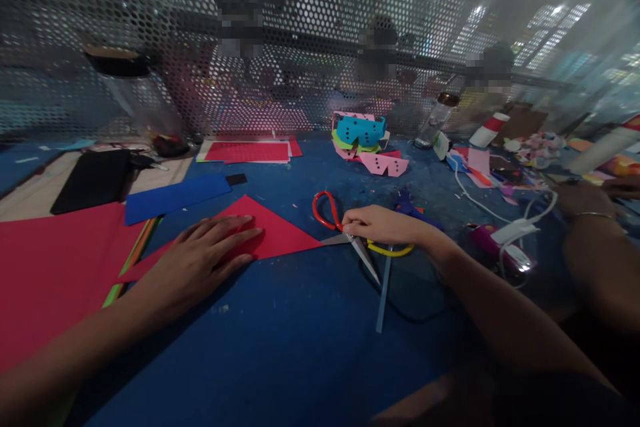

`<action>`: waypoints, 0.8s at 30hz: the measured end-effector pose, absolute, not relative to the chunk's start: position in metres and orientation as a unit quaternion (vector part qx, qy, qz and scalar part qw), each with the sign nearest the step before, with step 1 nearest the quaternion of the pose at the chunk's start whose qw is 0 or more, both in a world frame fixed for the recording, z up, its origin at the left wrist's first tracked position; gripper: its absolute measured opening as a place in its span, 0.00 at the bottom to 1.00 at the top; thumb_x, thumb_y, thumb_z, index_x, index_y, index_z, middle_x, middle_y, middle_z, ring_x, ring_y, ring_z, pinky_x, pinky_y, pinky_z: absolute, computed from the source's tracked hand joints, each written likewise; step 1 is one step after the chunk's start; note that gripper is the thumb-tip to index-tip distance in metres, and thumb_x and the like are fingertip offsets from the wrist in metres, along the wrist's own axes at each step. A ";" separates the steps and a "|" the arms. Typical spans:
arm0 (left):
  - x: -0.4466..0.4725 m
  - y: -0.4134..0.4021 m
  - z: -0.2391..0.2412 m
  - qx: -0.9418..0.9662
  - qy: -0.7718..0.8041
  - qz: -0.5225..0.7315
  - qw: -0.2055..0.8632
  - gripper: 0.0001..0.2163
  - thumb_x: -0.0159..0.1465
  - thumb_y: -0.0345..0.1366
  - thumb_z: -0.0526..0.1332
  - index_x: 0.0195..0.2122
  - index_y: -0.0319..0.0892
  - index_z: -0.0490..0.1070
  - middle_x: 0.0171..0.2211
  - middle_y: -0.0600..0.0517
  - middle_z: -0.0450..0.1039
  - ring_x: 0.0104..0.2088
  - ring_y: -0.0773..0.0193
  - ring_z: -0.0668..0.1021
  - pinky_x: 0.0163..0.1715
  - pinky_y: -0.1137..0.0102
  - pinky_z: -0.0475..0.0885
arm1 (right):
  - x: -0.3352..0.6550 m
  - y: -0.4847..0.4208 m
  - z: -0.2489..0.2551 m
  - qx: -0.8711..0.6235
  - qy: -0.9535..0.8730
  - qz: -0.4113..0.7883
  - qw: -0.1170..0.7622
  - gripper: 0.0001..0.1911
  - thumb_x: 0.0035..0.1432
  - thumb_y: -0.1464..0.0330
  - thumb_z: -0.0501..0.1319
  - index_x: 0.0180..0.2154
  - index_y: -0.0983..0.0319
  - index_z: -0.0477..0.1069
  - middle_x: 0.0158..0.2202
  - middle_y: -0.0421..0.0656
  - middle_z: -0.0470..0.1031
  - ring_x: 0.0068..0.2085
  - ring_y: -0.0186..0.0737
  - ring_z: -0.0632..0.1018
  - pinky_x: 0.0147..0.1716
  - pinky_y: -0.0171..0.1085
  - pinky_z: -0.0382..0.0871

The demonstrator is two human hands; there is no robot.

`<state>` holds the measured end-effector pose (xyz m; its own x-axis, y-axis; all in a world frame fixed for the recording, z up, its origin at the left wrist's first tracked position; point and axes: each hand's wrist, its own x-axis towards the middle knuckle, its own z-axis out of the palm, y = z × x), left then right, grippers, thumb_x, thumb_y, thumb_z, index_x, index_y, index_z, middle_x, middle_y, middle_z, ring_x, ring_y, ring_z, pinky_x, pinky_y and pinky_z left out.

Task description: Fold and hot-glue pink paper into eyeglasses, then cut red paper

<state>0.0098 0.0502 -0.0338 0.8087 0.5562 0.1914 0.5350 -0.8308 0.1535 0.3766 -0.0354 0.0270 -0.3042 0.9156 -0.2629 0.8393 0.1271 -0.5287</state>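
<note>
My left hand (205, 253) lies flat with fingers spread on a folded red paper triangle (270, 230), whose right corner points toward the scissors. My right hand (377, 223) is closed around the middle of the scissors (363, 257), near their pivot. Their blades stand apart, one reaching to the triangle's corner. A red handle loop shows left of my right hand and a yellow loop below it; I cannot tell whether both belong to one pair. A narrow bluish strip (383, 300) extends below the yellow loop.
Large red sheets (50, 273), a blue strip (175, 197) and a black phone-like slab (93, 180) lie left. Cut paper shapes (360, 130) stand at the back by a perforated metal screen (300, 47). At right are a purple device (505, 247) with a white cable and another person's arm (597, 247).
</note>
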 end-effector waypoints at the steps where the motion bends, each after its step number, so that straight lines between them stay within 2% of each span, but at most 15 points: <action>1: 0.011 0.049 -0.033 0.951 0.282 0.116 0.044 0.26 0.73 0.55 0.51 0.70 0.59 0.59 0.70 0.53 0.61 0.68 0.47 0.64 0.66 0.46 0.60 | 0.376 -0.035 0.027 -0.587 -0.746 0.308 0.063 0.14 0.67 0.61 0.54 0.37 0.62 0.72 0.34 0.43 0.76 0.34 0.39 0.73 0.33 0.37 0.59; 6: 0.024 0.052 -0.029 0.969 0.222 0.094 0.044 0.26 0.76 0.49 0.49 0.73 0.60 0.46 0.73 0.56 0.55 0.72 0.52 0.58 0.70 0.49 0.50 | 0.377 -0.034 0.025 -0.584 -0.745 0.318 0.063 0.14 0.68 0.60 0.54 0.38 0.62 0.73 0.34 0.43 0.77 0.34 0.39 0.74 0.33 0.36 0.60; 9: 0.030 0.061 -0.029 0.975 0.202 0.062 0.060 0.24 0.77 0.45 0.46 0.73 0.61 0.45 0.74 0.58 0.50 0.73 0.56 0.56 0.71 0.51 0.46 | 0.377 -0.034 0.025 -0.583 -0.749 0.311 0.059 0.14 0.68 0.60 0.53 0.38 0.62 0.73 0.34 0.43 0.77 0.34 0.39 0.74 0.33 0.36 0.59; 15: 0.032 0.072 -0.031 0.972 0.211 0.042 0.093 0.25 0.77 0.48 0.45 0.74 0.59 0.44 0.74 0.57 0.49 0.73 0.55 0.53 0.71 0.51 0.41 | 0.375 -0.035 0.028 -0.588 -0.743 0.314 0.058 0.13 0.68 0.62 0.54 0.37 0.62 0.72 0.33 0.43 0.77 0.33 0.38 0.74 0.33 0.36 0.59; 24: 0.032 0.071 -0.034 0.972 0.215 0.040 0.083 0.25 0.77 0.48 0.44 0.73 0.60 0.44 0.74 0.58 0.49 0.74 0.57 0.52 0.72 0.54 0.41 | 0.374 -0.034 0.026 -0.570 -0.760 0.310 0.041 0.13 0.68 0.62 0.53 0.37 0.61 0.71 0.35 0.43 0.75 0.35 0.39 0.72 0.34 0.36 0.58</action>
